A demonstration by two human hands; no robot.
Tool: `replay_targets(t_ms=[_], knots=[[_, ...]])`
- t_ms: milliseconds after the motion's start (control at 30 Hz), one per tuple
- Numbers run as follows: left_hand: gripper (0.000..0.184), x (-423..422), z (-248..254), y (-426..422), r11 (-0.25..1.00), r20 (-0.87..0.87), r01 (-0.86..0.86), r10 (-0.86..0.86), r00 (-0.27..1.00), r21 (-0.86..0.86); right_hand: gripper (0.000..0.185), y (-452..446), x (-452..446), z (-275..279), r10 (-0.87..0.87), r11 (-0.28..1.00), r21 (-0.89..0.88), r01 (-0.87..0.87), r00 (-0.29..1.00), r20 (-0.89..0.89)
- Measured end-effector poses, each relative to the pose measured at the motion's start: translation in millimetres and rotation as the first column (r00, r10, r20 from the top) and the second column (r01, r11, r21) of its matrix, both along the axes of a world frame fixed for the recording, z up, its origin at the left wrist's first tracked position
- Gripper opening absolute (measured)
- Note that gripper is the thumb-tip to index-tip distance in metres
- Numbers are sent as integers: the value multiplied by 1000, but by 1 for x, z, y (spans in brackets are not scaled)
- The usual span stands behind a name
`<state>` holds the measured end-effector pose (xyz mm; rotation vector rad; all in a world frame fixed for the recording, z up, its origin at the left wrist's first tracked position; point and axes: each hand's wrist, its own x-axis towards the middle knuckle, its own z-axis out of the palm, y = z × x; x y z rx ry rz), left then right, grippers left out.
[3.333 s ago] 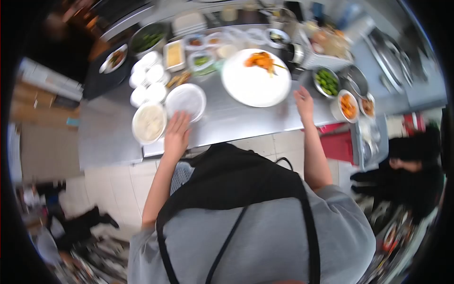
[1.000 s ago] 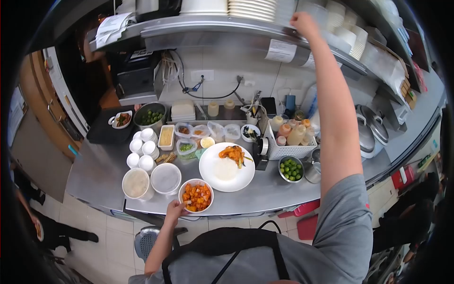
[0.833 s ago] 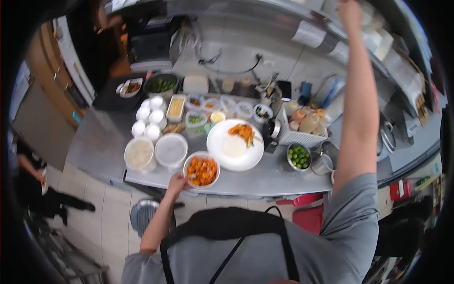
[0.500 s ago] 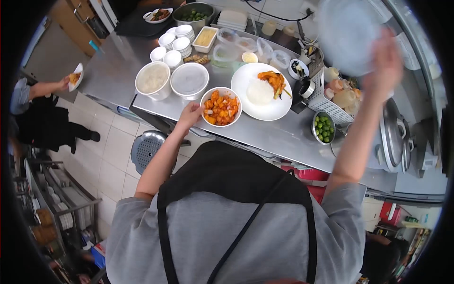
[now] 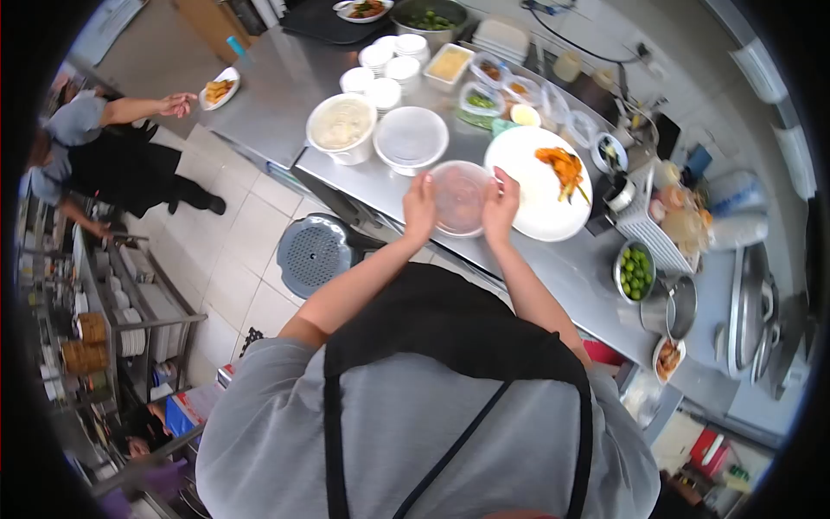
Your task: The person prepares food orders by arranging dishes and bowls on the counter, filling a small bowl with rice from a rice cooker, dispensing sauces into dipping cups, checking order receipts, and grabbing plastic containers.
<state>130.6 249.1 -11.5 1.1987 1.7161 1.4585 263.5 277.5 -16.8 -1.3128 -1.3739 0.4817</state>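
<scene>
In front of me on the steel counter stands a round takeaway bowl (image 5: 460, 201), covered by a translucent lid with orange food showing through dimly. My left hand (image 5: 420, 206) is closed around its left side. My right hand (image 5: 501, 206) grips its right rim. Whether the lid is pressed down all round, I cannot tell. Just left of it are a second lidded white tub (image 5: 411, 138) and a tub of pale food (image 5: 342, 126). To the right lies a large white plate (image 5: 527, 208) with orange food (image 5: 564, 171) and white rice.
Stacked white cups (image 5: 383, 92) and small clear containers (image 5: 482, 99) line the back. At right are a bowl of green limes (image 5: 636, 272), a white basket (image 5: 653, 227) and metal pots (image 5: 679, 307). Another person's hand (image 5: 179, 105) is near a plate (image 5: 220, 89) at the left counter corner.
The lid in my raised right hand has come down over the bowl, and that hand now holds the bowl's right side. The co-worker's plate has moved from their hand to the counter corner.
</scene>
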Motion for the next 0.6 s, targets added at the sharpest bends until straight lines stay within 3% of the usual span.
replay_targets(t_ms=[33, 100, 167, 267, 333, 400, 467, 533, 600], knots=[[35, -4, -7, 5, 999, -26, 3, -4, 1000, -36, 26, 5, 0, -6, -2, 1000, -9, 2, 1000, -3], [32, -9, -36, 15, 992, -256, 26, 7, 967, 126, 25, 9, -1, -8, 35, 999, -12, -35, 999, -15], [30, -6, -23, 18, 993, -190, -18, 40, 981, 119, 28, 7, 1, -4, 35, 991, -131, -31, 999, 27], [27, -8, -13, 10, 996, -68, -1, 7, 998, 87, 28, 4, 0, 11, 69, 983, -174, -63, 997, 31], [26, -8, -3, 14, 995, -19, 35, -34, 999, 89, 25, 10, 5, 13, 146, 987, -82, -138, 984, 100], [29, -15, 2, 13, 961, -97, 272, -275, 957, -43, 23, 12, 10, 15, 209, 977, -12, -211, 962, 174], [29, -20, -6, 19, 945, -150, 324, -326, 933, -42, 19, 15, 16, 17, 366, 925, -205, -319, 893, 261], [31, -22, -14, 27, 922, -274, 386, -369, 888, 10, 18, 19, 17, 16, 371, 923, -201, -328, 898, 235], [32, -25, -13, 30, 902, -187, 431, -430, 883, -38, 18, 22, 18, 16, 373, 921, -199, -335, 904, 210]])
